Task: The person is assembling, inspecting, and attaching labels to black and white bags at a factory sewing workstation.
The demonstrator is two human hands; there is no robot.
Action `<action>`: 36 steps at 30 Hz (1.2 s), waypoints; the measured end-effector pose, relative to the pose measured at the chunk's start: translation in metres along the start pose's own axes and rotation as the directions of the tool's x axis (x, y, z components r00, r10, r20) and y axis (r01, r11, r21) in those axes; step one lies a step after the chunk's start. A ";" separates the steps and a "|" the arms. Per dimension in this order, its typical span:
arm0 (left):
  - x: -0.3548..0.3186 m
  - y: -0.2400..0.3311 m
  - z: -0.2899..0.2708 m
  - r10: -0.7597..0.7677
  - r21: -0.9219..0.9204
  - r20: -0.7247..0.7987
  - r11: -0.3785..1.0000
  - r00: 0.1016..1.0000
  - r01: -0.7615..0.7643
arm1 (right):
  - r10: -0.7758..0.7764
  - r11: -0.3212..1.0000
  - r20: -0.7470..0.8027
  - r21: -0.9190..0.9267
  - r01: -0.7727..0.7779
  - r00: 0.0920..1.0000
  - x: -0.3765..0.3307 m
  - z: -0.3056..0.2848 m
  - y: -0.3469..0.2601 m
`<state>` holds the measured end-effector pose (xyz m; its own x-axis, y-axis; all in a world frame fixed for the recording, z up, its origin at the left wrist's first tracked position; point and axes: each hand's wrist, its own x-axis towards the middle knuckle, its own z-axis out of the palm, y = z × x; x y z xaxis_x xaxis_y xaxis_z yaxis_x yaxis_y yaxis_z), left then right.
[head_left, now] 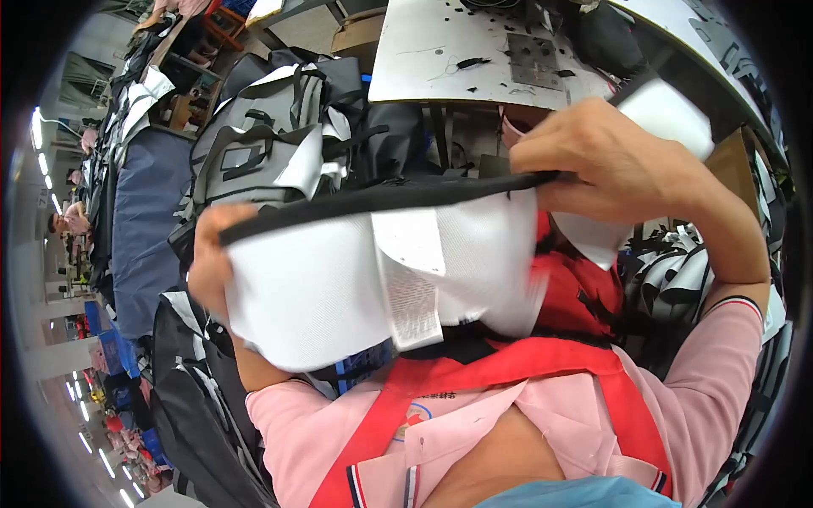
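Observation:
A white mesh fabric panel (313,288) with a black bound top edge (381,199) is stretched out in front of my chest. A white printed label (411,279) hangs from its middle. My left hand (207,262) grips the panel's left end from behind, mostly hidden by the cloth. My right hand (605,161) pinches the black edge at the right end, with the fingers curled over it. Red fabric (584,284) lies just under the panel on the right.
A white work table (440,51) with a metal plate (533,59) and thread scraps stands ahead. Grey and black backpack pieces (271,135) pile at the left, more bag parts (677,279) at the right. People work far off at the left edge.

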<state>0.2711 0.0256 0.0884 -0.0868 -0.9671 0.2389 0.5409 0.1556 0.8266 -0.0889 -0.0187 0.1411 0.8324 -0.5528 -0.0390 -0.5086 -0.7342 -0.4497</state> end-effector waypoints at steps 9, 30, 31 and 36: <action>0.101 -0.113 -0.059 -0.368 0.956 0.155 0.290 0.917 -0.045 | 0.318 0.878 0.168 0.319 -0.357 0.933 -0.013 0.043 0.071; 0.167 -0.182 0.141 -0.402 0.628 0.464 0.778 0.789 0.026 | 0.428 0.870 -0.256 0.377 -0.318 0.867 -0.049 -0.009 0.128; 0.177 -0.191 0.143 -0.419 0.620 0.445 0.782 0.791 0.066 | 0.455 0.857 -0.270 0.392 -0.335 0.849 -0.049 -0.007 0.137; 0.211 -0.222 0.141 -0.487 0.642 0.357 0.748 0.797 0.169 | 0.484 0.839 -0.298 0.427 -0.338 0.823 -0.042 0.001 0.179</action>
<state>0.0146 -0.1852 0.0271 -0.6317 -0.7746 -0.0306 -0.1477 0.0816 0.9857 -0.2152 -0.1264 0.0610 0.3733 -0.9276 0.0163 -0.6143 -0.2603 -0.7449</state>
